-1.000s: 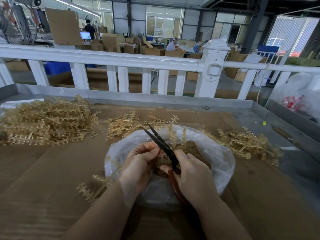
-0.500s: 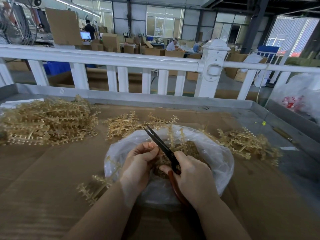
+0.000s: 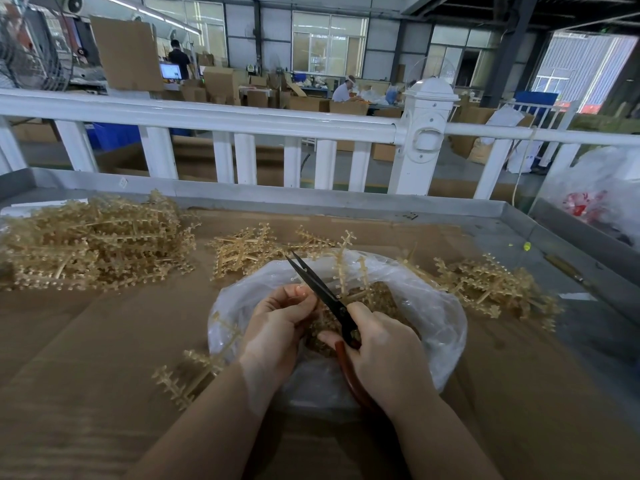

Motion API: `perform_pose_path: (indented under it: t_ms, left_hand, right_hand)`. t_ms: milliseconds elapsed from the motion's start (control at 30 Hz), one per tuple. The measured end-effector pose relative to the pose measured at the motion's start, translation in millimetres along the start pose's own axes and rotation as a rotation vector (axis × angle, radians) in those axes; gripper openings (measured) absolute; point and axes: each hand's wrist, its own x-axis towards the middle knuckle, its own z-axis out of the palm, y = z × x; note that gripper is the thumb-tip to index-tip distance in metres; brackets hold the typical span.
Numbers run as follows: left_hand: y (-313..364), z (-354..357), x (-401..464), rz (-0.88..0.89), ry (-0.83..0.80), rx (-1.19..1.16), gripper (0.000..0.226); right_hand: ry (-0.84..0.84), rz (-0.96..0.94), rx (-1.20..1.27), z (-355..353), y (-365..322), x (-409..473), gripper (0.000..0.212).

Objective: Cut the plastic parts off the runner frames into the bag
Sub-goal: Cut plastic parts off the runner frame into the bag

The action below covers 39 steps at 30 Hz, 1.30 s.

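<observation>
A clear plastic bag (image 3: 436, 317) lies open on the cardboard, with small tan cut parts (image 3: 384, 299) heaped inside. My left hand (image 3: 277, 327) pinches a tan runner frame (image 3: 341, 268) over the bag; the frame stands up past the blades. My right hand (image 3: 384, 355) grips black scissors (image 3: 318, 285) with reddish-brown handles, the blades nearly together and pointing up and left. A big pile of runner frames (image 3: 93, 244) lies at the left, a smaller pile (image 3: 242, 251) behind the bag, another pile (image 3: 491, 285) at the right.
One loose runner frame (image 3: 187, 375) lies on the cardboard sheet (image 3: 86, 358) by my left forearm. The grey metal table rim (image 3: 311, 200) and a white railing (image 3: 242, 116) run across the back. A clear bag of red items (image 3: 595, 199) sits far right.
The scissor blades have gone from spread to nearly together. Both hands stay over the bag in about the same place.
</observation>
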Motion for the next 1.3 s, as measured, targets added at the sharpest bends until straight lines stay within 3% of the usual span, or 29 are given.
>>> perform_pose_path:
  t_ms: [467, 900, 1033, 1133, 1300]
  left_hand:
    - [-0.8, -1.4, 0.4, -0.009, 0.02, 0.036, 0.015]
    - [-4.8, -4.1, 5.0, 0.003, 0.008, 0.045, 0.011]
    - [-3.6, -3.3, 5.1, -0.006, 0.032, 0.033, 0.013]
    - [0.2, 1.8, 4.8, -0.035, 0.073, 0.027, 0.013]
    - [4.8, 11.4, 1.9, 0.02, 0.059, 0.079, 0.014]
  right_hand:
    - [-0.057, -0.006, 0.018, -0.6, 1.8, -0.9, 0.04]
    - [0.006, -0.017, 0.016, -0.5, 1.0, -1.1, 0.037]
    - [0.092, 0.036, 0.111, -4.9, -0.5, -0.7, 0.043]
    - [0.156, 0.122, 0.193, -9.7, -1.1, 4.2, 0.031]
    - [0.111, 0.161, 0.377, -15.2, -6.8, 16.7, 0.02]
